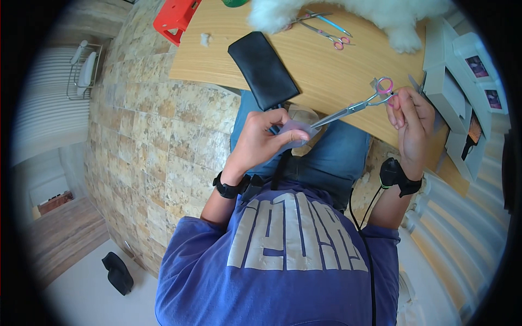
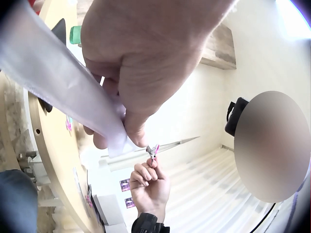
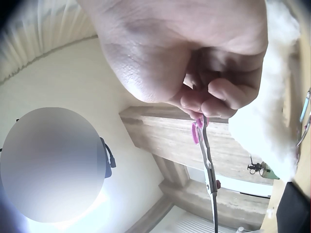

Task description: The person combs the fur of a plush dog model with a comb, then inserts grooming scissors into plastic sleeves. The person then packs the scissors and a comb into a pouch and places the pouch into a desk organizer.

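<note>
My right hand (image 1: 416, 122) pinches the pink-ringed handle of a pair of long silver scissors (image 1: 353, 108), whose blades point toward my left hand (image 1: 258, 136). A translucent, pale purple sleeve or sheet (image 1: 296, 133) is held between the left thumb and fingers, and the blade tips meet its edge in the head view. In the left wrist view the sleeve (image 2: 58, 77) stretches out from under the left hand (image 2: 146, 58). The right wrist view shows the right fingertips (image 3: 214, 104) at the pink rings of the scissors (image 3: 209, 170).
On the wooden table (image 1: 326, 70) lie a black pouch (image 1: 263, 70), more scissors (image 1: 326, 35) and a small white tuft (image 1: 205, 39). White fluffy fur (image 1: 375, 16) spans the far edge. A white shelf unit (image 1: 448, 92) stands at the right, a red stool (image 1: 176, 19) at the far left.
</note>
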{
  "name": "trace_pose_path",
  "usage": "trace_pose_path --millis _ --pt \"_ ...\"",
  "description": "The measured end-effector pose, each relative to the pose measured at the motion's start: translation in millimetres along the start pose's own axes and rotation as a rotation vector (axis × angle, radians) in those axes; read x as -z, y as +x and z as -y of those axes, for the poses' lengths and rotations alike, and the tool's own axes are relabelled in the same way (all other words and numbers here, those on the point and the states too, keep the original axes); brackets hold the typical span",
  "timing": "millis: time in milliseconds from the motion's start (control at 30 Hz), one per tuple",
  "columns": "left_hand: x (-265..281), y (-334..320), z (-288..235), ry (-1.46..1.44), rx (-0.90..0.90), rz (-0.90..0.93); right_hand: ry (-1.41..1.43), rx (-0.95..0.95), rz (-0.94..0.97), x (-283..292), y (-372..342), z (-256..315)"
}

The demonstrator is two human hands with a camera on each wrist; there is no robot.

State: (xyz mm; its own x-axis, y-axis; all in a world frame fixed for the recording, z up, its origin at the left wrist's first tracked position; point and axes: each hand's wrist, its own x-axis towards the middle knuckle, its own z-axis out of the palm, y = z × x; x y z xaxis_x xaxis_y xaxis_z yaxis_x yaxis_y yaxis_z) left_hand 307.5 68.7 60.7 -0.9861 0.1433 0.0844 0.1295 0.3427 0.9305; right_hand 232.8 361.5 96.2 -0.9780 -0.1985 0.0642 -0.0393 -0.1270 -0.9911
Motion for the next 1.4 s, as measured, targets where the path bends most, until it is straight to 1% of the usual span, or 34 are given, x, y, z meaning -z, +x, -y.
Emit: trace_pose_path --millis 67,133,167,267,333,467,533,567,667,800,1100,1167,1267,1400 --pt "1 0 0 0.008 0.008 0.013 0.015 0.007 0.008 1 0 1" --pt "-1 0 0 -0.011 0.008 0.008 0.033 0.016 -0.050 0 -1 2" --pt "-1 0 0 -0.029 0.007 0.005 0.035 0.016 -0.049 -1 -1 2" --pt "1 1 -3 -0.005 0.007 0.031 -0.016 -0.033 -0.035 -1 0 1" --pt "-1 1 -3 -0.018 0.005 0.025 -0.009 -0.058 0.081 -2 0 -1" --pt "-1 1 -5 -0.016 0.017 0.030 -0.042 -0.091 0.081 -15 -1 -7" --pt "-5 2 -4 -0.027 0.023 0.017 -0.106 -0.108 0.097 -28 -4 -13" --pt "-7 2 -3 -0.040 0.030 0.004 -0.169 -0.156 0.152 -32 -4 -11" --pt "-7 2 3 -0.003 0.060 -0.003 -0.196 -0.154 0.184 -50 -4 -12" --pt "-6 -1 9 -0.020 0.065 -0.022 -0.151 -0.156 0.226 -52 -2 -13" --pt "-9 -1 7 -0.056 0.080 -0.038 -0.115 -0.196 0.198 -59 -5 -16" --pt "-8 -1 10 -0.034 0.093 -0.010 -0.120 -0.197 0.201 -60 -7 -15" --pt "-12 -1 13 -0.100 0.084 -0.030 -0.132 -0.203 0.218 -60 -9 -17" --pt "-11 0 12 -0.096 0.070 -0.024 -0.144 -0.193 0.225 -63 -12 -20"
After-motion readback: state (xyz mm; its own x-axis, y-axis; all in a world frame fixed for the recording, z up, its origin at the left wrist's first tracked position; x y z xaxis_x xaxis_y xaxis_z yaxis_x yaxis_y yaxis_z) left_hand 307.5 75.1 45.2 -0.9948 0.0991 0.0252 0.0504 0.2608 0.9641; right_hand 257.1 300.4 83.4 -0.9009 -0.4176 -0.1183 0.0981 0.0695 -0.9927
